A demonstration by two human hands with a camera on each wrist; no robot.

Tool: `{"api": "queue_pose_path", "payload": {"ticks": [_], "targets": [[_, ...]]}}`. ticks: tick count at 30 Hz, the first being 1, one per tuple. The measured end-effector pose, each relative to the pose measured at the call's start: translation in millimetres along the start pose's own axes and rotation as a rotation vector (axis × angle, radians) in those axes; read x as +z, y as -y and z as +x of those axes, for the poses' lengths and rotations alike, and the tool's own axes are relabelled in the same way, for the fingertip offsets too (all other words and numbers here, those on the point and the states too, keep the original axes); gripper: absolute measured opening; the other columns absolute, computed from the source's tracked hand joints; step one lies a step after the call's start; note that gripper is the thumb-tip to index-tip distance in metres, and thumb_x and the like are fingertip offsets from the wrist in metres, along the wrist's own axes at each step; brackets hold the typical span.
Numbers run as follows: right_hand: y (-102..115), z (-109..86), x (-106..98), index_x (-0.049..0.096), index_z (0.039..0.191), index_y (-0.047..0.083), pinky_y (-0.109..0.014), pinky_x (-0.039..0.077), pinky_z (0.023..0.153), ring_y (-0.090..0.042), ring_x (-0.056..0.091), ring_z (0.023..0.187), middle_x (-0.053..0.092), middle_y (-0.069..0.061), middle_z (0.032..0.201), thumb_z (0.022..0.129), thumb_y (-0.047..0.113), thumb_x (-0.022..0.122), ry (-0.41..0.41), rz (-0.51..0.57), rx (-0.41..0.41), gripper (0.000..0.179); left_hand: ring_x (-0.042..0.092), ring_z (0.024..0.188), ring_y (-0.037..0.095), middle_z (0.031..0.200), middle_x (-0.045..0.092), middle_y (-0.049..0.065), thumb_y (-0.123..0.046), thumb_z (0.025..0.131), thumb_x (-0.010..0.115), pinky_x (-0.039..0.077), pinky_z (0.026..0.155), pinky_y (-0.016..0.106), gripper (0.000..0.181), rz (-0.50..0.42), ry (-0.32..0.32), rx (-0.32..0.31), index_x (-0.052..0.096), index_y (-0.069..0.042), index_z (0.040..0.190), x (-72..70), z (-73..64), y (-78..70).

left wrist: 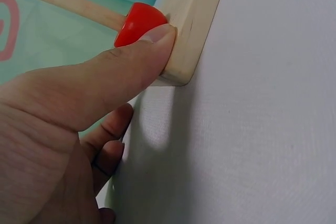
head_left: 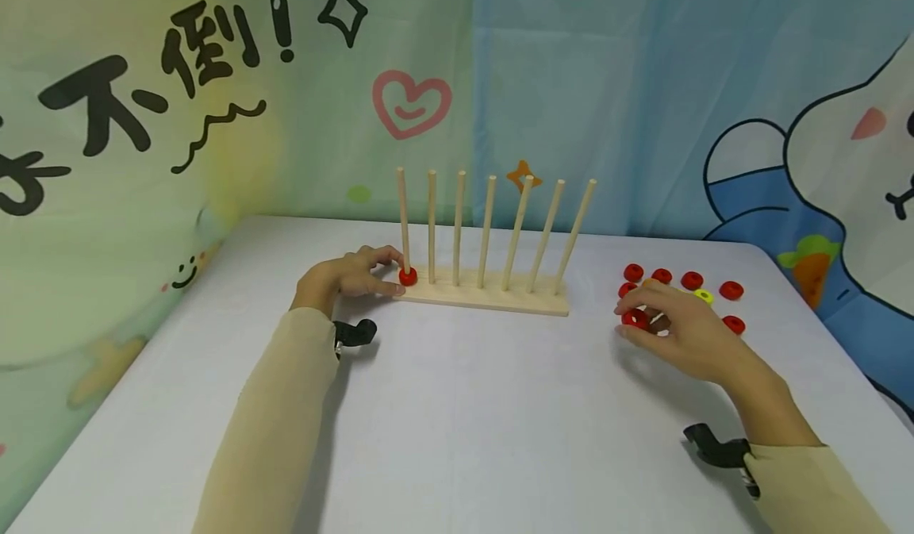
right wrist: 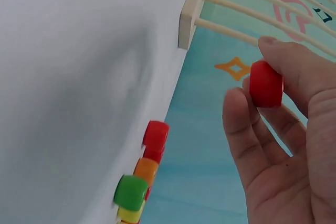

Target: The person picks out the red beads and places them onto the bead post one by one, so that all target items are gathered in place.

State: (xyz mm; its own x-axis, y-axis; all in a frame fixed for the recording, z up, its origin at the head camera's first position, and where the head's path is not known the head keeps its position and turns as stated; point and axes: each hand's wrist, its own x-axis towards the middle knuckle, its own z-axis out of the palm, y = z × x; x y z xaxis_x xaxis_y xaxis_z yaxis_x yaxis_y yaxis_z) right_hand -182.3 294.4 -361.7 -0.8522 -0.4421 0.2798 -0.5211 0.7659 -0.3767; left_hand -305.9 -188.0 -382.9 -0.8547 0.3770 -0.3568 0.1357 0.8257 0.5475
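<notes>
A wooden rack point(head_left: 493, 302) with several upright pegs stands near the back of the table. One red bead point(head_left: 408, 278) sits at the bottom of its leftmost peg. My left hand point(head_left: 350, 272) grips the rack's left end, thumb in front beside that bead and fingers reaching behind. In the left wrist view the thumb point(left wrist: 126, 64) lies against the base edge and partly covers the bead. At the right, my right hand point(head_left: 689, 336) pinches another red bead point(right wrist: 266, 85) between thumb and fingertips, raised over the table.
Loose beads lie around and behind the right hand: several red ones point(head_left: 692, 281), a yellow one point(head_left: 703, 297), an orange one point(right wrist: 146, 169) and a green one point(right wrist: 131, 192). A printed cloth backdrop point(head_left: 557, 82) hangs behind the white table point(head_left: 457, 423).
</notes>
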Motion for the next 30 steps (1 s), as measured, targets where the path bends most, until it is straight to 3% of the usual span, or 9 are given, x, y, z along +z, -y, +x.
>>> {"api": "queue_pose_path", "payload": {"ticks": [7,12,23,30], "targets": [[3.3,5.0,7.1,0.066,0.119,0.017,-0.036,0.058,0.076,-0.017,0.067,0.090,0.064,0.001,0.111,0.082,0.007,0.079,0.076,0.044,0.030,0.040,0.028,0.138,0.036,0.148,0.036,0.006,-0.054,0.083,0.073,0.023,0.108,0.065,0.050,0.006,-0.006,-0.001,0.050,-0.038,0.125,-2.1,-0.3,-1.3],[4.6,6.9,9.1,0.065,0.122,0.017,-0.039,0.058,0.078,-0.018,0.067,0.090,0.064,0.000,0.113,0.082,0.000,0.075,0.066,0.044,0.013,0.044,0.028,0.137,0.035,0.147,0.036,0.007,-0.056,0.082,0.073,0.023,0.108,0.065,0.050,-0.006,0.000,0.002,0.050,-0.039,0.123,-1.8,0.5,-3.0],[12.2,14.3,10.6,0.064,0.122,0.019,-0.037,0.059,0.075,-0.014,0.067,0.087,0.064,0.003,0.110,0.084,0.005,0.076,0.065,0.057,0.010,0.043,0.028,0.136,0.035,0.147,0.036,0.006,-0.050,0.082,0.076,0.024,0.107,0.066,0.050,-0.046,-0.007,0.002,0.052,-0.038,0.123,1.8,3.2,-0.9],[18.6,22.1,6.2,0.064,0.122,0.019,-0.039,0.059,0.075,-0.013,0.066,0.086,0.064,0.006,0.108,0.085,0.008,0.076,0.052,0.050,-0.025,0.041,0.028,0.137,0.035,0.146,0.036,0.005,-0.050,0.083,0.075,0.024,0.107,0.065,0.049,-0.019,-0.020,0.001,0.051,-0.039,0.124,0.2,0.7,0.2]]}}
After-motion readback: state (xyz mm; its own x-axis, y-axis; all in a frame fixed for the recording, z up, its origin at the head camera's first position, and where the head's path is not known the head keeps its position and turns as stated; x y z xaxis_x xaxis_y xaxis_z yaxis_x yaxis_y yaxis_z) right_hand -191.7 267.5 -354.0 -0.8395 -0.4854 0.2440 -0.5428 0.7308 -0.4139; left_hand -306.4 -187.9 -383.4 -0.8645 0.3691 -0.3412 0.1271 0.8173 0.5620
